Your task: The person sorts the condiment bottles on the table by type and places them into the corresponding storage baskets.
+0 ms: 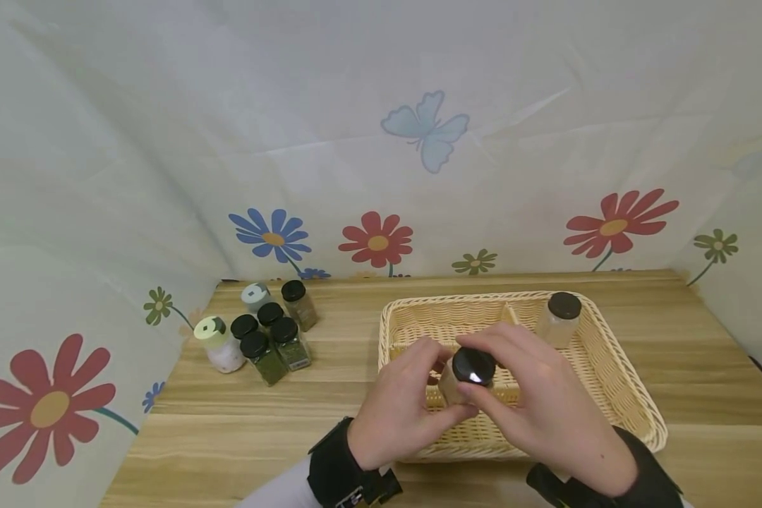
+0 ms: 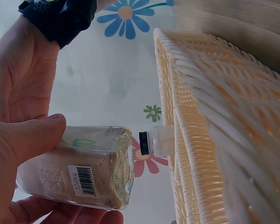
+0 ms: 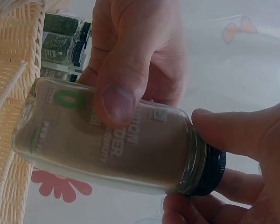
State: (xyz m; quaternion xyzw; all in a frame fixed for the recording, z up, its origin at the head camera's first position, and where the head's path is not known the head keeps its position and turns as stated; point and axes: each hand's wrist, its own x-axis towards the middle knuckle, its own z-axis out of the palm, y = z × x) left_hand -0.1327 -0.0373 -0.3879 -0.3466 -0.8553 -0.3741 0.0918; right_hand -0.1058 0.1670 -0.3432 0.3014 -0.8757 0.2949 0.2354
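Observation:
Above the wicker basket, my left hand point(image 1: 396, 409) grips the body of a square glass spice jar point(image 3: 149, 163) filled with tan-brown powder. White and green print marks its side, and a barcode label point(image 2: 85, 180) shows in the left wrist view. My right hand point(image 1: 540, 395) holds the jar's black screw lid point(image 1: 474, 363) between thumb and fingers. The lid sits on the jar's neck. Seen in the right wrist view, the left thumb point(image 3: 119, 100) presses flat on the jar's side. Part of the jar is hidden behind the fingers in the head view.
The divided wicker basket point(image 1: 635, 384) lies on the wooden table point(image 1: 317, 416), with another black-lidded jar point(image 1: 559, 321) standing in its right part. To the left stands a group of several black-lidded spice jars point(image 1: 267, 363), with a green-capped bottle point(image 1: 222, 346) and a pale-blue-capped one point(image 1: 255, 296).

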